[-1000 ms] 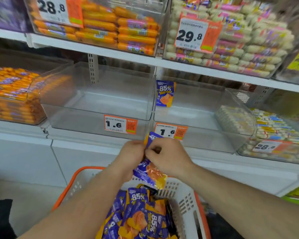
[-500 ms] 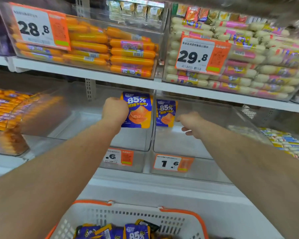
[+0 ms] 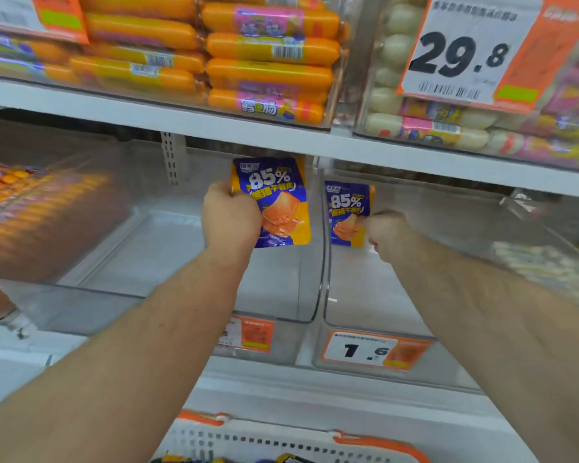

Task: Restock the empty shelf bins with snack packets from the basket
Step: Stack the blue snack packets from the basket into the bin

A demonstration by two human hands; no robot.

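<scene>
My left hand (image 3: 229, 218) grips a blue-and-orange snack packet (image 3: 278, 202) marked 85% by its left edge. It holds the packet upright near the back of an otherwise empty clear bin (image 3: 168, 248). A second identical packet (image 3: 346, 208) stands upright at the back left of the neighbouring clear bin (image 3: 381, 305). My right hand (image 3: 390, 233) has its fingers curled and pinches that packet's lower right edge.
A white basket with an orange rim (image 3: 281, 442) sits below, with more packets just showing. Price tags (image 3: 361, 350) hang on the bin fronts. Orange sausages (image 3: 268, 48) and pale sausages (image 3: 432, 128) fill the upper shelf bins. Another bin of orange sausages (image 3: 30, 212) stands at left.
Both hands rose from the basket to the shelf bins. My left hand carried a packet up into the left bin; my right hand reached the packet standing in the right bin.
</scene>
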